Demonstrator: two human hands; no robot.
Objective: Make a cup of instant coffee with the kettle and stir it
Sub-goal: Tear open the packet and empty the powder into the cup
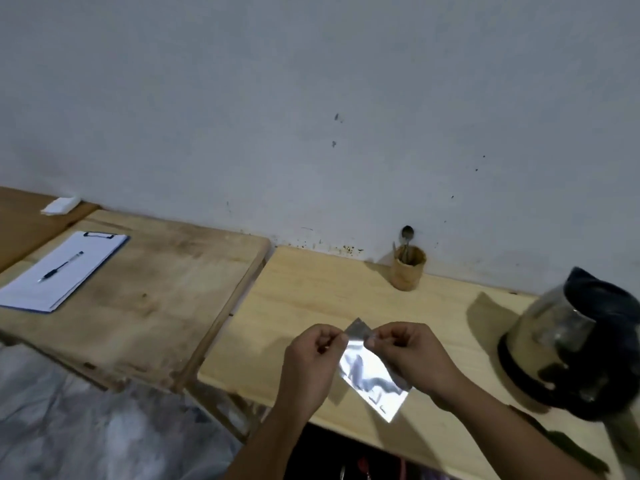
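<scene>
A silvery coffee sachet point(372, 379) hangs over the light wooden table point(311, 296), pinched at its top edge by both hands. My left hand point(311, 362) grips the top left corner and my right hand point(412, 355) grips the top right; the top looks partly torn between them. A glass kettle point(568, 348) with a black lid and black base stands at the right. A spoon point(407, 237) sticks up out of a small wooden holder point(408, 268) by the wall. No cup is in view.
A second, darker wooden table point(156, 292) adjoins on the left, carrying a clipboard with paper point(62, 271) and a pen point(60, 266). A folded white tissue point(60, 205) lies far left by the wall. Grey floor covering shows at lower left.
</scene>
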